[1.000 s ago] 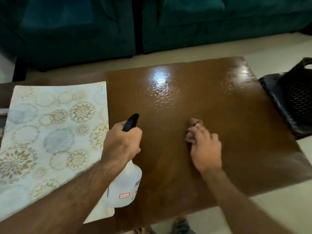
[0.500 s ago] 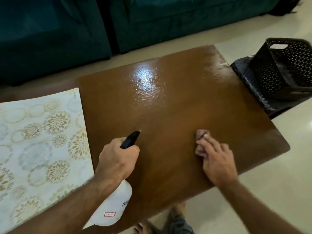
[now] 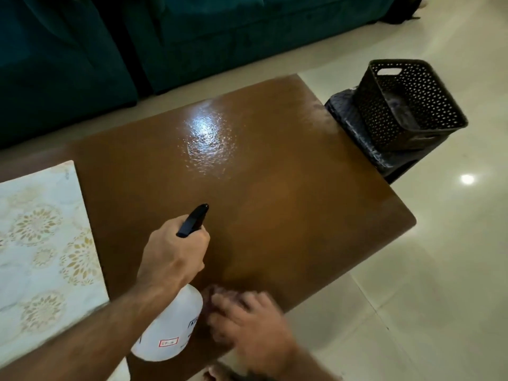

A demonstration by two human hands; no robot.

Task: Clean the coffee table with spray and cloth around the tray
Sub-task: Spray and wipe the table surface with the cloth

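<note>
Head view, looking down on the coffee table (image 3: 288, 215): nearest me, my right hand (image 3: 253, 328) is blurred at the table's near edge, pressing a dark reddish cloth (image 3: 213, 294) to the wood; only a corner of the cloth shows past my fingers, and I cannot tell how tightly they curl on it. Just to its left, my left hand (image 3: 173, 254) is wrapped round the neck of the spray bottle (image 3: 170, 325), its white body hanging below my wrist and its black nozzle (image 3: 193, 220) aimed out over the tabletop, away from me.

By my judgement the bottle is light plastic, part full at most, and best held where I have it, high at the neck with a finger free for the trigger. The cloth looks soft and limp; it should slide easily on wet lacquer and wants a flat palm rather than a pinch.

At the left lies the patterned tray (image 3: 41, 243), pale with gold rosettes, covering that end of the table. Farther out, a glossy wet patch (image 3: 206, 141) catches the light. Beyond the table's right end, a dark perforated basket (image 3: 406, 105) sits on a low stool (image 3: 354, 127); a teal sofa (image 3: 192, 37) lines the far side.
</note>
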